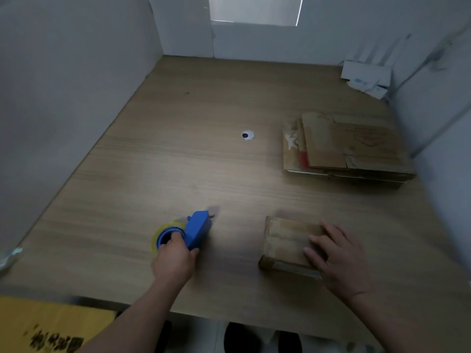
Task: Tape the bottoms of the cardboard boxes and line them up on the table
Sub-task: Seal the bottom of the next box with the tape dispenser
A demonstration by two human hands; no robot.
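No legible text (cardboard print blurred)

Bare hands, bare forearms: one person seen from above.

The left hand and right hand are uncovered, and the left forearm and right forearm behind them are bare along all their visible length, down to the bottom edge of the view. Knuckles and fingertips show only softly, the picture being blurred. Low between the arms sit two dark rounded shapes — shoes or trouser legs, too dim to tell which.
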